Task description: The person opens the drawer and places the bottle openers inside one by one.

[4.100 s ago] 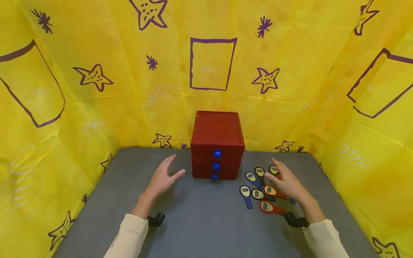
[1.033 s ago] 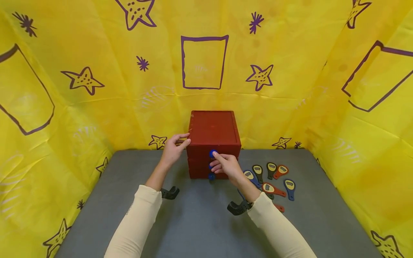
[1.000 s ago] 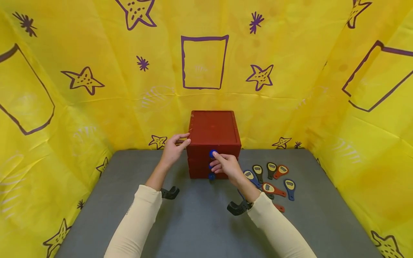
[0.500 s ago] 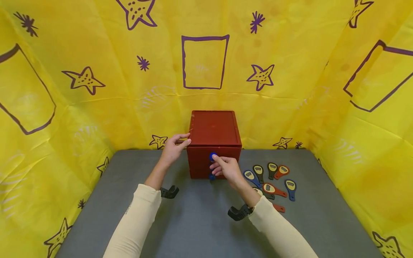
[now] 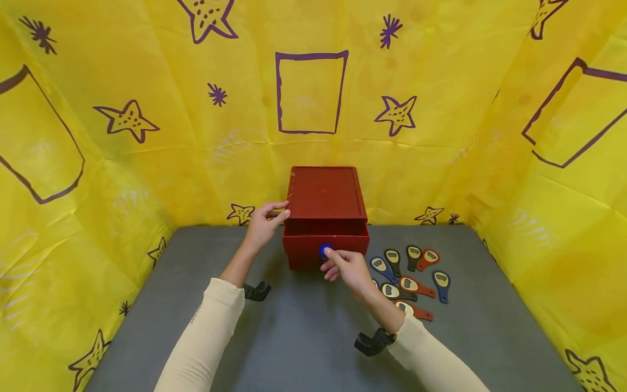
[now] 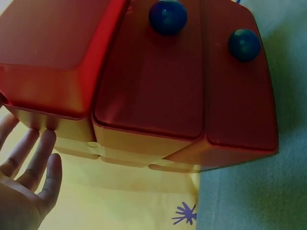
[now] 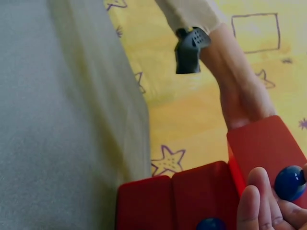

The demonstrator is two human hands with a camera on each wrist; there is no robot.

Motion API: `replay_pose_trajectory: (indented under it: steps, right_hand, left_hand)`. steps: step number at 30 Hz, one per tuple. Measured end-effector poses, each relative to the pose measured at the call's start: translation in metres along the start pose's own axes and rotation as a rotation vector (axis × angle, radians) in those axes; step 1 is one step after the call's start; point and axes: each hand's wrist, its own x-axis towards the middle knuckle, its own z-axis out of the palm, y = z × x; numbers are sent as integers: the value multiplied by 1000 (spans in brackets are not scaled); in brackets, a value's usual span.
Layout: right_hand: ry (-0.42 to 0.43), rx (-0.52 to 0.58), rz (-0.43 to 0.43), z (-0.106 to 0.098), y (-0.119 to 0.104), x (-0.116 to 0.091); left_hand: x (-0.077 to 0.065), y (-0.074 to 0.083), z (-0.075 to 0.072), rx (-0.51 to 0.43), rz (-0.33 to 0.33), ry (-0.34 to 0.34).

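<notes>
Red drawer (image 5: 302,246) juts from the front of the cabinet (image 5: 323,191) — the right hand (image 5: 349,269) pinches its blue knob (image 5: 323,249), thumb uppermost; the left hand (image 5: 262,227) touches the cabinet's left side, fingers extended, slightly apart.

This is a small staged booth, set up like a recording corner in a lab. Creased yellow sheeting (image 5: 313,152) printed with purple starfish, bursts and outlined shapes walls in the back and both sides of a flat grey bench (image 5: 303,337). Black plastic wrist mounts (image 5: 374,343) sit at the person's cuffs, and a red box of drawers (image 5: 325,190) stands against the backdrop. The sheeting hides the wider room, so its kind is hard to tell.
</notes>
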Motion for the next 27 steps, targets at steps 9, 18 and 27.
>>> replay_pose_trajectory:
  steps: [9, 18, 27]
  right_hand:
    - [-47, -72, -42, -2, 1, -21]
    - [-108, -110, -38, -5, -1, -47]
    - [-161, -113, -7, -3, -4, -70]
  left_hand:
    - [-1, -1, 1, -6, 23, 17]
    - [0, -3, 2, -25, 21, 10]
    - [-8, 17, 0, -22, 19, -8]
